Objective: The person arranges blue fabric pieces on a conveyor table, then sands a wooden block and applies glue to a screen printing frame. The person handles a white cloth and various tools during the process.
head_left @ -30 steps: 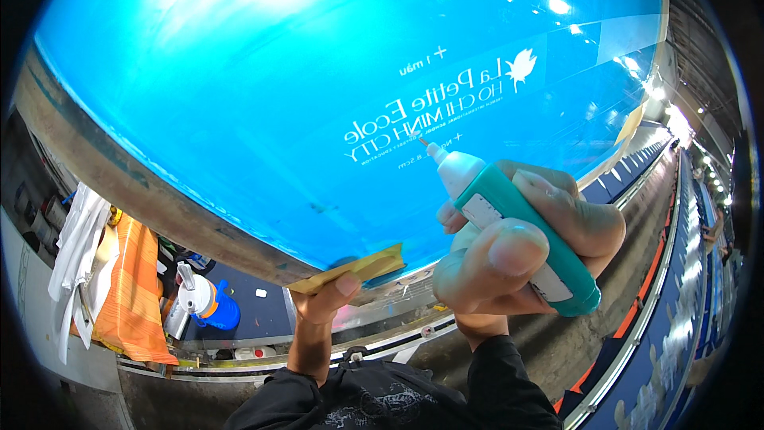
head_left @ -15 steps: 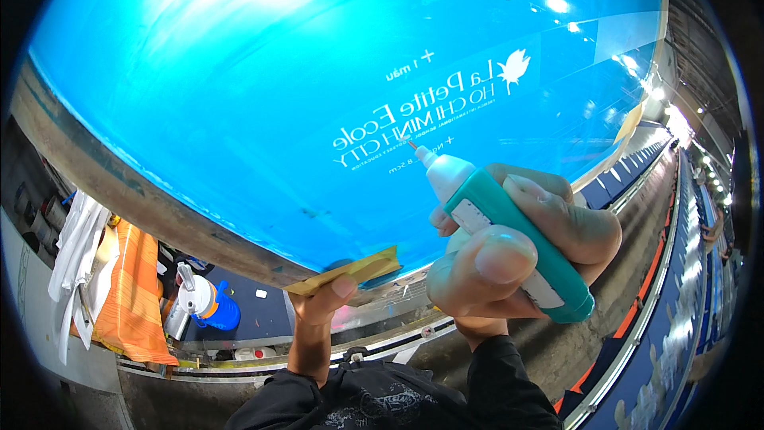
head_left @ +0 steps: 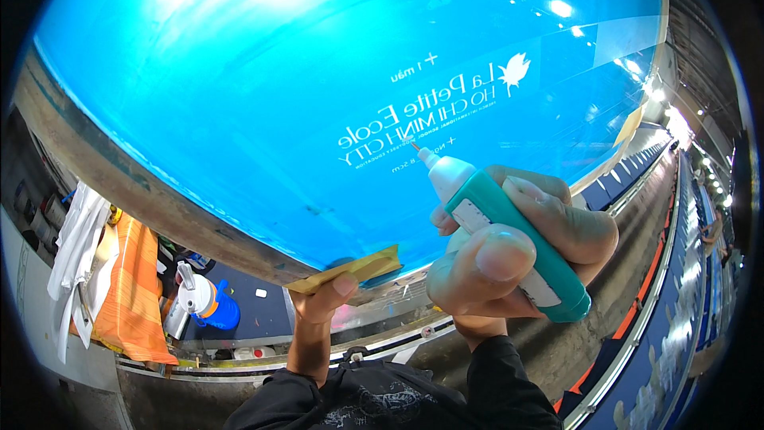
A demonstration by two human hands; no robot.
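Observation:
My right hand grips a teal squeeze pen with a white nozzle and a thin reddish tip, like a correction pen. Its tip points at mirrored white lettering on a blue printing screen; whether it touches the mesh I cannot tell. A pale flower-like emblem stands beside the letters. My left hand holds the near edge of the screen's frame, thumb up over yellow tape at the corner; its other fingers are hidden underneath.
At the left hang white cloths and an orange cloth. A blue jug with a white and orange top stands beyond the frame. Along the right runs a long table with dark pieces laid out, under bright lamps.
The screen has tilted slightly, its lettering shifting a little right and its left frame edge rising in view. Both hands keep their grip and have hardly moved.

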